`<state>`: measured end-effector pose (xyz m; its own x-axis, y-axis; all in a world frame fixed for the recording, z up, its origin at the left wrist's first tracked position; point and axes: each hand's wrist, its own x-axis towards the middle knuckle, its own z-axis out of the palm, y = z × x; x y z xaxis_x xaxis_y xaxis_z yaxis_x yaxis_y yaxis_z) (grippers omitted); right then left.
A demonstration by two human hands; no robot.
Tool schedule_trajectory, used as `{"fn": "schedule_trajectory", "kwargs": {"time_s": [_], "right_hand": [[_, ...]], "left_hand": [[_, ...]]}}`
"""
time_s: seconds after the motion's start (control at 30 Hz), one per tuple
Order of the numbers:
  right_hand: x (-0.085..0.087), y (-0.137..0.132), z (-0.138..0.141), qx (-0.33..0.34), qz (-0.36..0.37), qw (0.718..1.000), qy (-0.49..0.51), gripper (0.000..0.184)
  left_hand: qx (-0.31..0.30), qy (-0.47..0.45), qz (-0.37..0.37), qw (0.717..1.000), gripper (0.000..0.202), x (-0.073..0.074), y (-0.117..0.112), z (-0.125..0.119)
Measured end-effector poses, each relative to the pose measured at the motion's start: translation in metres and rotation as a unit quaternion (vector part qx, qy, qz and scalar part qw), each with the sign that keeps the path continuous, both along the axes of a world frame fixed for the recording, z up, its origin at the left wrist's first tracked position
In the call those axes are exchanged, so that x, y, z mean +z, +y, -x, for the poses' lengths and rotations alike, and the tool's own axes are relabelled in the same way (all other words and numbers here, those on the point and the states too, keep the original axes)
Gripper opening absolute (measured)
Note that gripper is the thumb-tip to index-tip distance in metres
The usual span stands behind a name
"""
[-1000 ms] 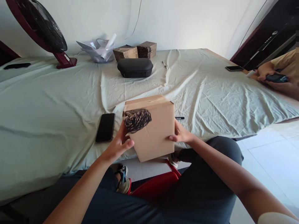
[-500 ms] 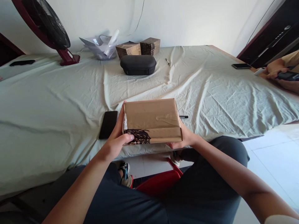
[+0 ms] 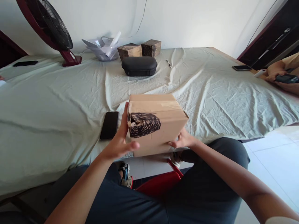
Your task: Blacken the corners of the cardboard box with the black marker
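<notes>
I hold a brown cardboard box [image 3: 158,124] with a black scribbled patch on its near face, lifted over the front edge of the table. My left hand [image 3: 120,141] presses flat against the box's left side, thumb under its lower corner. My right hand [image 3: 182,140] supports the lower right side, fingers curled under it. A black phone [image 3: 109,125] lies on the cloth just left of the box.
A pale green cloth [image 3: 58,102] covers the table. At the back stand a black case [image 3: 139,66], two small cardboard boxes [image 3: 139,49], crumpled paper [image 3: 101,48] and a red fan [image 3: 53,31]. Another person's hand [image 3: 277,73] holds a dark object at the far right. A phone [image 3: 241,67] lies near it.
The box has been turned between my hands: taped top faced me half a second ago, now the scribbled face is toward me again. The pen beside it is now hidden.
</notes>
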<state>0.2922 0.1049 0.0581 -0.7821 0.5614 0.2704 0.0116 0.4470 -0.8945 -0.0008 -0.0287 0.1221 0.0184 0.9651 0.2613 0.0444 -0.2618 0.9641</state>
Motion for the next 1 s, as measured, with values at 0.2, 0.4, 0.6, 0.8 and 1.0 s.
{"fn": "schedule_trajectory", "kwargs": {"time_s": [0.2, 0.4, 0.6, 0.8, 1.0], "right_hand": [[0.015, 0.031, -0.012, -0.001, 0.022, 0.999, -0.026, 0.084], [0.007, 0.064, -0.016, -0.179, -0.244, 0.875, -0.378, 0.052], [0.005, 0.058, 0.009, -0.191, -0.244, 0.839, -0.447, 0.034], [0.013, 0.058, 0.012, -0.192, -0.208, 0.845, -0.454, 0.030], [0.016, 0.054, 0.016, -0.217, -0.203, 0.832, -0.468, 0.029]], "left_hand": [[0.122, 0.044, 0.003, 0.992, 0.109, -0.008, 0.009, 0.003], [0.203, 0.021, 0.002, 0.979, 0.072, -0.011, 0.017, 0.013], [0.215, 0.007, 0.003, 0.977, 0.065, -0.011, 0.016, 0.015], [0.208, 0.008, -0.014, 0.978, 0.061, -0.017, 0.013, 0.021], [0.199, 0.035, -0.047, 0.978, 0.067, -0.023, 0.012, 0.024]]}}
